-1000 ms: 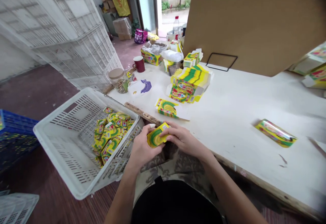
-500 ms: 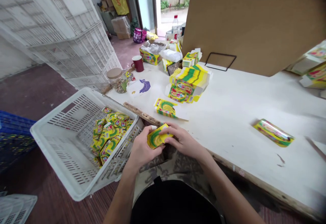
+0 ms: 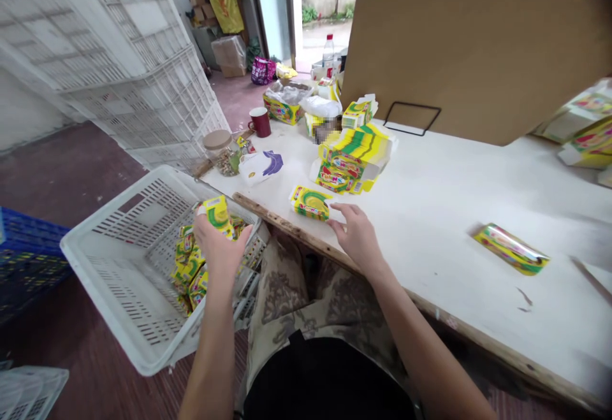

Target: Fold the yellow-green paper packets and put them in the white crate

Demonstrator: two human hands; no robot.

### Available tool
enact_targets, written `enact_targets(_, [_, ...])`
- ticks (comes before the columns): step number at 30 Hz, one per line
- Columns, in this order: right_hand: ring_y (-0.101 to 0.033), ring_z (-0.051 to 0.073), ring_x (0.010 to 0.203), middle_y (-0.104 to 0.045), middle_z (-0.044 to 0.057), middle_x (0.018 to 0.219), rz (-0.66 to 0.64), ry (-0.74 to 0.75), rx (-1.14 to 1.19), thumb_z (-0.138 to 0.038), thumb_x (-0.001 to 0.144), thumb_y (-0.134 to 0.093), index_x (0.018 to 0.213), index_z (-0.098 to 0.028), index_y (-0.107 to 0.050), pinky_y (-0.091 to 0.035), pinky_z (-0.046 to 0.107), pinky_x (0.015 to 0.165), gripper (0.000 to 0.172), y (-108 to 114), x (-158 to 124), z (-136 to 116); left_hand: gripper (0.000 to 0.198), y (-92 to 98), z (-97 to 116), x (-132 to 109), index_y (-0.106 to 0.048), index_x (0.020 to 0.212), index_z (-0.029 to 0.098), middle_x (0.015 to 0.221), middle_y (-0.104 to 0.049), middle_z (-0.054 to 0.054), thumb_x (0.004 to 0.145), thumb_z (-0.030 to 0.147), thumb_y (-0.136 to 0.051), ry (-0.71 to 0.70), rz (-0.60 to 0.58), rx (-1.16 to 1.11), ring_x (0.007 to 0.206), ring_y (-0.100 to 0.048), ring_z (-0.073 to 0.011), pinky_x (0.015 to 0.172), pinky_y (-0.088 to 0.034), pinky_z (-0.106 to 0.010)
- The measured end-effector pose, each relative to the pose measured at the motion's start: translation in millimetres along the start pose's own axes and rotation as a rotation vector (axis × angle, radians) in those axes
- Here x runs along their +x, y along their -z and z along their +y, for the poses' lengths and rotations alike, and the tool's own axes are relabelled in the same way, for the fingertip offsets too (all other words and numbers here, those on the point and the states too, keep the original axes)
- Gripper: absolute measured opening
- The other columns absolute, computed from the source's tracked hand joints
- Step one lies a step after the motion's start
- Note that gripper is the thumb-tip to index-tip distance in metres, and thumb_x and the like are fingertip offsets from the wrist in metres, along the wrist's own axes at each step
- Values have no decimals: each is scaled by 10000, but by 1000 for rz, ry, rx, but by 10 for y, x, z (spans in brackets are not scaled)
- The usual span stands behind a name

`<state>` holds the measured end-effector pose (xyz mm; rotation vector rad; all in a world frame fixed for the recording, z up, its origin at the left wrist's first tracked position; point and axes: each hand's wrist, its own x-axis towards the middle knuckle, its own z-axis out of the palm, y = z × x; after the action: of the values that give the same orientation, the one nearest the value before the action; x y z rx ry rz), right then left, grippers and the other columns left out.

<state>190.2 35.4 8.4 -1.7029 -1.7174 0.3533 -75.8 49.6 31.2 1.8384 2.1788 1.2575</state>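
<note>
My left hand (image 3: 220, 245) is over the white plastic crate (image 3: 108, 305), its thumb spread away from its fingers. At its fingers a small yellow-green box (image 3: 217, 213) stands tilted above similar boxes (image 3: 191, 264) in the crate; its lower part is hidden by the hand. On the white table, my right hand (image 3: 358, 238) has thumb and fingertips around the open right-hand end of a yellow carton (image 3: 310, 203). That carton lies near the wooden table edge. Behind it sits a stack of unfilled yellow cartons (image 3: 354, 159).
A lidded jar (image 3: 222, 152), a dark red mug (image 3: 261, 122) and a white-purple item (image 3: 261, 166) lie at the table's left. A shiny printed packet (image 3: 511, 248) rests at right. A large cardboard sheet (image 3: 478, 44) stands behind. White crates (image 3: 143, 57) are stacked at left.
The box held in both hands has gone left with my left hand, over the crate, and the thumb has spread. My right hand has moved up to the carton on the table.
</note>
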Motion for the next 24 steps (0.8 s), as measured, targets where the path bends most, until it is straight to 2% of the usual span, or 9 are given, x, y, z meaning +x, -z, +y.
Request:
enact_targets(2, [-517, 320, 1143, -574, 173, 1263, -45, -67, -192, -201, 846, -606, 1245, -146, -566, -435, 447, 953, 404, -44, 71, 63, 935, -76, -5, -79, -282, 1379, 91, 1404, -379, -246, 657, 433, -767, -36, -106, -93, 1353, -329, -392, 1127, -250, -578])
enact_targets(4, [-522, 338, 1104, -587, 172, 1233, -106, -98, -287, -169, 816, -633, 1223, -160, -587, -443, 445, 899, 409, -102, 110, 108, 819, -167, 26, -258, -332, 1359, 119, 1383, -426, -219, 712, 430, -726, -67, -244, -182, 1328, -384, -358, 1111, -301, -553])
enact_targets(8, [-549, 307, 993, -617, 152, 1112, -125, -100, -312, -163, 798, -658, 1131, -170, -632, -444, 404, 844, 334, -146, 131, 149, 546, -273, 127, -613, -459, 1267, 163, 1273, -554, -158, 803, 384, -646, -69, -438, -287, 1220, -516, -288, 1050, -407, -502])
enact_targets(11, [-545, 284, 992, -618, 144, 1108, -124, -78, -307, -206, 806, -669, 1117, -145, -637, -432, 372, 882, 319, -126, 133, 150, 419, -284, 213, -726, -518, 1203, 177, 1212, -608, -124, 836, 354, -613, -118, -550, -336, 1165, -560, -253, 1024, -442, -462])
enact_targets(15, [-538, 287, 999, -624, 148, 1093, -72, -93, -309, -264, 836, -643, 1070, -124, -661, -403, 384, 924, 273, -126, 127, 111, 381, -284, 288, -745, -534, 1183, 192, 1184, -624, -104, 839, 334, -616, -152, -607, -390, 1118, -587, -231, 966, -490, -427])
enact_targets(17, [-511, 306, 1056, -617, 141, 1116, -31, -104, -320, -249, 835, -639, 1034, -148, -677, -342, 432, 989, 226, -147, 125, 75, 373, -283, 305, -741, -536, 1180, 197, 1180, -630, -98, 840, 330, -616, -138, -620, -414, 1106, -597, -224, 957, -499, -418])
enact_targets(19, [-479, 322, 1100, -600, 142, 1159, 3, -112, -327, -254, 832, -640, 1064, -161, -669, -301, 460, 1010, 251, -177, 134, 33, 370, -279, 314, -742, -539, 1175, 200, 1179, -635, -94, 837, 327, -620, -123, -642, -434, 1104, -602, -219, 962, -499, -413])
enact_targets(21, [-479, 326, 1081, -599, 152, 1154, 9, -114, -328, -273, 832, -640, 1080, -156, -661, -330, 451, 962, 275, -211, 152, -5, 362, -272, 323, -745, -547, 1163, 197, 1166, -643, -90, 833, 323, -625, -108, -663, -450, 1089, -611, -213, 964, -500, -405])
enact_targets(24, [-502, 320, 1012, -621, 155, 1060, -16, -114, -322, -263, 834, -632, 1001, -148, -673, -377, 423, 866, 207, -262, 181, -48, 350, -260, 336, -746, -556, 1150, 195, 1152, -651, -88, 830, 316, -627, -89, -666, -465, 1069, -622, -207, 970, -498, -404])
